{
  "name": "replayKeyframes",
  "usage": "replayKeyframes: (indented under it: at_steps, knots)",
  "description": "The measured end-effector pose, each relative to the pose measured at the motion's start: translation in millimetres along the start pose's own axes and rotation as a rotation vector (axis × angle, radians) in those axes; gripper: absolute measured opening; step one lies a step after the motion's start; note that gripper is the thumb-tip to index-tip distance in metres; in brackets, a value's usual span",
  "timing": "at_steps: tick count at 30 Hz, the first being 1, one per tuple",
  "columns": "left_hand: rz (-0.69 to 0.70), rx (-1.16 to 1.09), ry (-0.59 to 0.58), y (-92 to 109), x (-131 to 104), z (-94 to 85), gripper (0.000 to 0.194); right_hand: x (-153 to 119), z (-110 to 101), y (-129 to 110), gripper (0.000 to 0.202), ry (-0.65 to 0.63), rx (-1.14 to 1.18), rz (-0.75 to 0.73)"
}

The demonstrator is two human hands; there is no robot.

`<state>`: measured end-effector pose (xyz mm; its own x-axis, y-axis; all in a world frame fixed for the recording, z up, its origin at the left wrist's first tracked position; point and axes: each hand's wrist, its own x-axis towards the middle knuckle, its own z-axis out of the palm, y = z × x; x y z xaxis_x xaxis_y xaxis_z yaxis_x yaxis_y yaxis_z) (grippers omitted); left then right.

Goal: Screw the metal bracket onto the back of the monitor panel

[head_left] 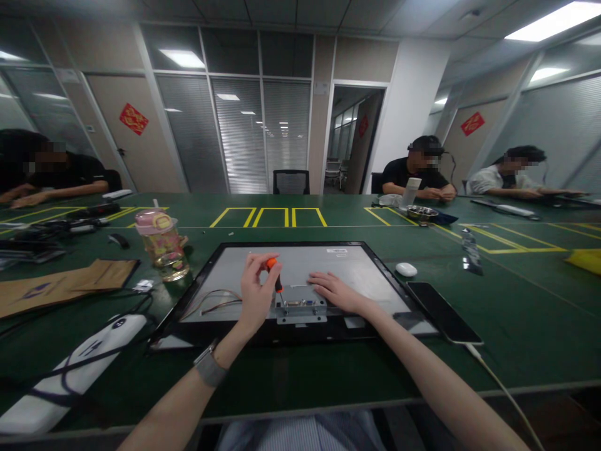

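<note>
A large flat panel (366, 282) with a black frame and grey back lies on the green table. At its near edge sits a metal bracket (303, 310) with connector ports. My left hand (258, 285) grips an orange and black screwdriver (278, 275), upright, its tip down at the bracket's left part. Resting flat on the panel just right of the bracket is my right hand (335, 291), fingers spread and holding nothing. Thin wires (216, 300) run across the panel to the left of my left hand.
Left of the panel are a power strip (79, 369) with black cables, a cardboard piece (70, 282) and a pink-lidded bottle (162, 244). At right lie a phone (444, 312) on a cable and a white case (406, 269). People sit across the table.
</note>
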<state>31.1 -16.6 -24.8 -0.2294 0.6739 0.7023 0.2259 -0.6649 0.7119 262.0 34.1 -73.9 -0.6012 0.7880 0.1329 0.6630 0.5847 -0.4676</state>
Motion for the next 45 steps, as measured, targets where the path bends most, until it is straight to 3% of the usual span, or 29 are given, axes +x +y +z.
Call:
replayKeyframes:
  at_steps: [7,14,21,28,34,45]
  knots:
    - [0.015,0.003,0.020,6,1,0.0,0.016,0,-1,0,0.050,0.000,0.003,-0.009]
    - [-0.096,-0.065,-0.049,10,0,-1.2,0.028,0,-2,-3,0.049,-0.007,-0.008,-0.001]
    - [0.018,-0.004,-0.021,8,1,-1.3,0.017,0,0,0,0.049,-0.002,-0.002,-0.008]
    - [-0.108,-0.086,-0.033,11,-1,-1.4,0.029,0,1,2,0.051,0.002,-0.004,-0.008]
    - [-0.006,-0.006,-0.044,10,0,-1.5,0.023,1,1,3,0.051,0.002,0.006,-0.002]
    - [-0.146,-0.183,-0.095,7,0,0.5,0.032,1,0,0,0.049,-0.001,-0.002,-0.003]
